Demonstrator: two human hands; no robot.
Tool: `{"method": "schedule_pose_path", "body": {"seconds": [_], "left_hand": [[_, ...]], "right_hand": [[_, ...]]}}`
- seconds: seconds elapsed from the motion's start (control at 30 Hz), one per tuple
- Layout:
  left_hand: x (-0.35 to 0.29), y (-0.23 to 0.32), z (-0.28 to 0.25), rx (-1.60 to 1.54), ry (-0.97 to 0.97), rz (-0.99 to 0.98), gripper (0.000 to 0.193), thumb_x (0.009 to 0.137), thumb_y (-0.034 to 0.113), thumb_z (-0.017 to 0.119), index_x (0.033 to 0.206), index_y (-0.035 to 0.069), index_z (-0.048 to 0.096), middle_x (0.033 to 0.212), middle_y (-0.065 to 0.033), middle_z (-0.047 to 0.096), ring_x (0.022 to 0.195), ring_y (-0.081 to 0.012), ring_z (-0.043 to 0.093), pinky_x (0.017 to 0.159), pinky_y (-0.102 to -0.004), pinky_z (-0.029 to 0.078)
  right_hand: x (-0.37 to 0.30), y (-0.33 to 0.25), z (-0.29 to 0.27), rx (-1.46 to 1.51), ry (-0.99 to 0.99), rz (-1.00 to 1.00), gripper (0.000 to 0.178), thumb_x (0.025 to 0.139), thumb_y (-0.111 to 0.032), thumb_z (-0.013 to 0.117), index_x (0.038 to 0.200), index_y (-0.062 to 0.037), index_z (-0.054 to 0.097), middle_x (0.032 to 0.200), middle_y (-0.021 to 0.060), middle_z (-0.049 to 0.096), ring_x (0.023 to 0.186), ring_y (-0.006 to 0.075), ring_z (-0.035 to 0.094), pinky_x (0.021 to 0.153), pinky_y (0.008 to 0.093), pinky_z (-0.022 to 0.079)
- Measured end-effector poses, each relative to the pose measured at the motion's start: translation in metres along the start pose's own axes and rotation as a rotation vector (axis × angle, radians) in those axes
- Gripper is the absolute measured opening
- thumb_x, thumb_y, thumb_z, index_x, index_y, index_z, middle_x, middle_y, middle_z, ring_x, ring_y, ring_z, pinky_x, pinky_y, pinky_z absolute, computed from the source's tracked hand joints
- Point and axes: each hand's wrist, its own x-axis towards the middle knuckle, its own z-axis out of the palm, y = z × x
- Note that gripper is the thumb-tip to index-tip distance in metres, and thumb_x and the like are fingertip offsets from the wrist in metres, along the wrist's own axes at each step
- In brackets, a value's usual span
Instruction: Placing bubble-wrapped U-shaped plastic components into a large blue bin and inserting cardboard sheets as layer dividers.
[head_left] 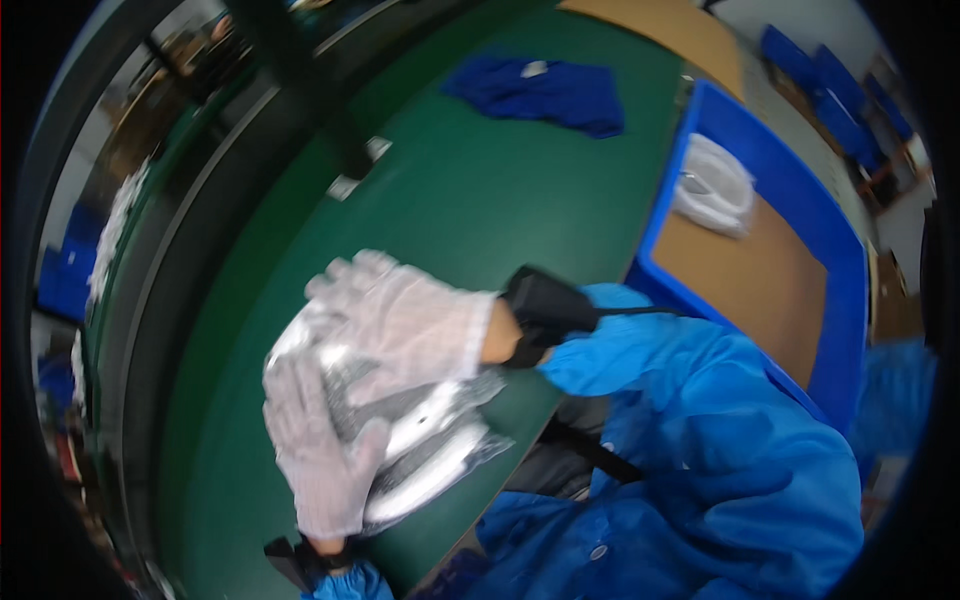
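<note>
A clear plastic bag with white, shiny curved pieces in it (430, 480) lies on the green tabletop. My left hand (320, 450), in a white glove, rests along the bag's left side with its fingers stretched out. Across the bag's upper part lies my right hand (405, 320), also white-gloved, its fingers extended toward the upper left. Both palms face down and cover part of the bag, so its full outline is hidden. Motion blur softens the picture, and the exact kind of the bagged pieces cannot be made out.
A blue cloth (545, 92) lies farther up the green table (480, 190). On the right stands a blue bin (850, 300) holding a plastic-wrapped white bundle (715, 185) and a brown board. A dark post (300, 80) rises at the upper left, near small white labels.
</note>
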Motion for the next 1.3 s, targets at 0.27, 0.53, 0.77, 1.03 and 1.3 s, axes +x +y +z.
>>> {"method": "schedule_pose_path", "body": {"seconds": [0.27,0.53,0.77,1.03,1.3], "left_hand": [[-0.011,0.011,-0.004,0.115,0.113,0.129,0.054,0.099,0.033,0.039,0.141,0.001,0.040,0.146,-0.0165,0.040,0.136,-0.0389,0.033,0.114,-0.0437,0.023],[-0.017,-0.008,0.007,0.456,0.218,0.174,0.058,0.100,0.036,0.045,0.143,-0.002,0.035,0.145,-0.0217,0.038,0.135,-0.0407,0.035,0.111,-0.0474,0.030],[0.003,0.025,0.011,0.182,0.301,0.254,0.053,0.092,0.019,0.057,0.138,-0.001,0.041,0.138,-0.0222,0.047,0.127,-0.0370,0.045,0.106,-0.0434,0.036],[-0.017,0.011,0.025,-0.367,0.266,-0.102,0.058,0.091,0.006,0.057,0.143,-0.001,0.034,0.143,-0.0200,0.042,0.131,-0.0297,0.041,0.110,-0.0391,0.031],[-0.101,0.025,0.019,-0.207,0.611,-0.420,0.079,0.078,0.027,0.075,0.141,-0.001,0.036,0.140,-0.0234,0.040,0.134,-0.0368,0.037,0.110,-0.0454,0.032]], "right_hand": [[0.002,-0.005,0.004,0.167,0.015,-0.130,0.063,0.082,-0.047,0.059,0.122,0.0008,0.052,0.126,0.0236,0.048,0.116,0.0388,0.046,0.100,0.0450,0.034],[-0.021,-0.002,-0.014,0.177,0.057,-0.139,0.052,0.081,-0.043,0.058,0.112,-0.0009,0.054,0.112,0.0199,0.052,0.102,0.0355,0.051,0.089,0.0444,0.039],[-0.033,-0.005,-0.021,0.194,0.068,-0.103,0.043,0.081,-0.039,0.058,0.104,-0.0023,0.057,0.099,0.0168,0.055,0.089,0.0327,0.055,0.079,0.0439,0.043],[-0.029,0.003,-0.004,0.175,0.638,0.203,0.031,0.082,-0.028,0.056,0.099,-0.0020,0.058,0.089,0.0157,0.059,0.080,0.0321,0.059,0.070,0.0434,0.047],[-0.076,0.006,-0.008,-0.217,0.406,0.338,0.068,0.082,-0.042,0.068,0.122,0.0077,0.044,0.105,0.0250,0.056,0.088,0.0375,0.061,0.075,0.0412,0.052]]}}
